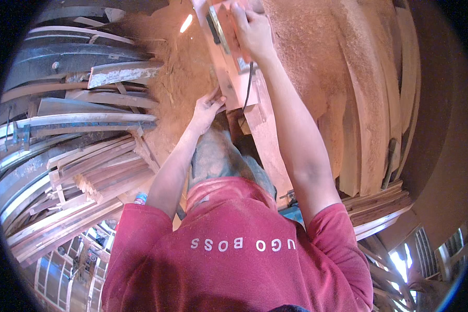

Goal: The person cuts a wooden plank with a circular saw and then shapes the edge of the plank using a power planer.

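Observation:
My right hand (256,32) is wrapped round the top of an orange corded power tool (226,28), which looks like an electric planer. It sits on a pale wooden board (237,89) that points away from me, and its black cord (249,86) hangs down by the board's near end. My left hand (208,110) grips the left edge of that board close to its near end, thumb on top and fingers partly hidden beneath. The tool's far end is cut off by the upper edge of the view.
Sawdust covers the ground (182,93) around the board. Stacked timber strips (104,171) and curved offcuts (119,75) lie to the left. Long planks (356,140) stand on the right, with a stack of boards (382,205) nearer me. Another plank (270,148) lies beside my legs.

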Demonstrator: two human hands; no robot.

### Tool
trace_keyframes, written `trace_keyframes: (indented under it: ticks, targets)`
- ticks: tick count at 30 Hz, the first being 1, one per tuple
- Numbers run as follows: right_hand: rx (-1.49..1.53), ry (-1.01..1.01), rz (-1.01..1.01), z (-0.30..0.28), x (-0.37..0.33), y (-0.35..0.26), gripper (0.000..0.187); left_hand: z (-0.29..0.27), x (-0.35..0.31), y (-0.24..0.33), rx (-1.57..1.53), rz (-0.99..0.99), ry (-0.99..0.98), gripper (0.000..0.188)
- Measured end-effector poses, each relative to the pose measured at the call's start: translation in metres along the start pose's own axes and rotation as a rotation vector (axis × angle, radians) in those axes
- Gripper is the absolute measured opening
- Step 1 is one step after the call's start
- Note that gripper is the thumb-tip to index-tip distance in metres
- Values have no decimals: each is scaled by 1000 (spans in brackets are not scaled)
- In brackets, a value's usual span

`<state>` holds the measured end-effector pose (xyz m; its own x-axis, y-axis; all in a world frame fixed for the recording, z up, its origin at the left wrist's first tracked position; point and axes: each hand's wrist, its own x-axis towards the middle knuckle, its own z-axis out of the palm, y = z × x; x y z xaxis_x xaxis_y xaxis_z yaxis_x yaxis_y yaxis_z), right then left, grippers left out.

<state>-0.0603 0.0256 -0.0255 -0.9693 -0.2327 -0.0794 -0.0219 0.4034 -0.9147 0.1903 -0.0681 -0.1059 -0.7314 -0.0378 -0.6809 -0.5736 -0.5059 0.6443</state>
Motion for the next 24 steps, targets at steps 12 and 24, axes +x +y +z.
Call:
trace_keyframes:
  ticks: [12, 24]
  targets:
    - [91, -235, 385, -106, -319, 26, 38, -7, 0, 2, 71, -22, 57, 63]
    - [126, -153, 251, -42, -126, -14, 39, -15, 7, 2, 18, -54, -18, 58]
